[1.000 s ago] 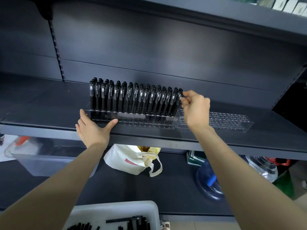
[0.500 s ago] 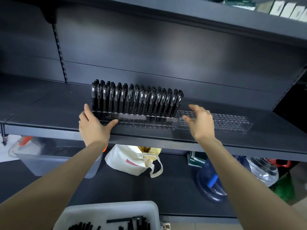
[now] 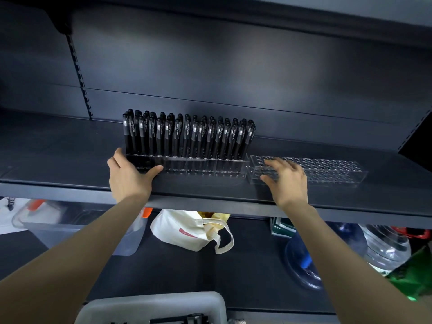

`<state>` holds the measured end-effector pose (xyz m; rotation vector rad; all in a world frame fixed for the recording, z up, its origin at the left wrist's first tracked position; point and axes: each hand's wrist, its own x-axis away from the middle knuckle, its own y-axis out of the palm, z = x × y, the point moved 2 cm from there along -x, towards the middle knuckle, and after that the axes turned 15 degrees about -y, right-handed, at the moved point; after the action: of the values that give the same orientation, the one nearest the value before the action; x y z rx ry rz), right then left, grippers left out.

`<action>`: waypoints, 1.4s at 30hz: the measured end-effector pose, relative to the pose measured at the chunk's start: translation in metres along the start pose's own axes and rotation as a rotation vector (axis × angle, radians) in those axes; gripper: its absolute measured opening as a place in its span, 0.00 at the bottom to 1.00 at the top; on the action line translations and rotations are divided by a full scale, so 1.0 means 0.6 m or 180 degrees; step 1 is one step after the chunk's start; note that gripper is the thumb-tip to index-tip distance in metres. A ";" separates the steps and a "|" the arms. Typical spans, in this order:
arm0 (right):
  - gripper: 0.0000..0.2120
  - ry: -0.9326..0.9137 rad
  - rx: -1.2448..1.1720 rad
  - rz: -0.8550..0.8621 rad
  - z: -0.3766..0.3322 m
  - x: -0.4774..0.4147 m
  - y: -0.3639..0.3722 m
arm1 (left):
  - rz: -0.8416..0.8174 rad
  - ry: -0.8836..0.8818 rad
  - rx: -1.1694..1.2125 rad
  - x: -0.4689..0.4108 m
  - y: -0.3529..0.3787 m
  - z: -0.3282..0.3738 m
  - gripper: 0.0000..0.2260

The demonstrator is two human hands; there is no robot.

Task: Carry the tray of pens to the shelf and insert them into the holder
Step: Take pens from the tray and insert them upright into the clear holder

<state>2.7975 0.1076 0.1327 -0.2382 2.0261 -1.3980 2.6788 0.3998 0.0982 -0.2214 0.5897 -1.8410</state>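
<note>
**Pen stock at the shelf: one holder full, one empty**

1. Dark grey metal shelf (image 3: 210,203). It carries both holders close to its front edge.
2. Clear acrylic filled holder (image 3: 198,168), packed with rows of upright black pens (image 3: 187,136). Its long axis runs along the shelf's front edge.
3. Clear acrylic empty holder (image 3: 332,171), a grid of open holes. It lies end to end with the filled holder, to its right and on the same axis. Whether the two ends touch cannot be told.
4. Left hand (image 3: 129,177). It is spread wide around the filled holder's front-left corner, with the thumb laid along the front face. It braces the holder and carries nothing.
5. Right hand (image 3: 288,181). It lies flat with fingers fanned over the empty holder's left end, and no pen is in it.
6. Pale grey plastic tray (image 3: 152,305), below the shelf's front edge and nearer the person. A few loose pens (image 3: 194,321) show lying flat in it.

Note: the next pens probably come from the tray, down and back from both hands. The tray sits toward the left arm's side, while the free holes lie under the right hand. Each flat pen would need turning upright before it goes in.
</note>
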 end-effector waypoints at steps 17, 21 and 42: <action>0.29 0.0193 0.0266 -0.0154 0.048 -0.005 -0.001 | -0.0090 -0.0041 -0.0445 -0.040 0.040 0.029 0.42; 0.28 0.0149 0.0308 -0.0198 0.038 -0.005 -0.008 | -0.0138 -0.0024 -0.0497 -0.042 0.043 0.029 0.43; 0.27 -0.0672 -0.0355 -0.0388 -0.252 0.013 0.025 | -0.1238 0.2751 -0.1840 0.045 -0.084 0.025 0.25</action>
<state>2.7034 0.2258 0.1483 -0.5431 1.9422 -1.2744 2.6335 0.3826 0.1323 0.1120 1.7870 -2.0581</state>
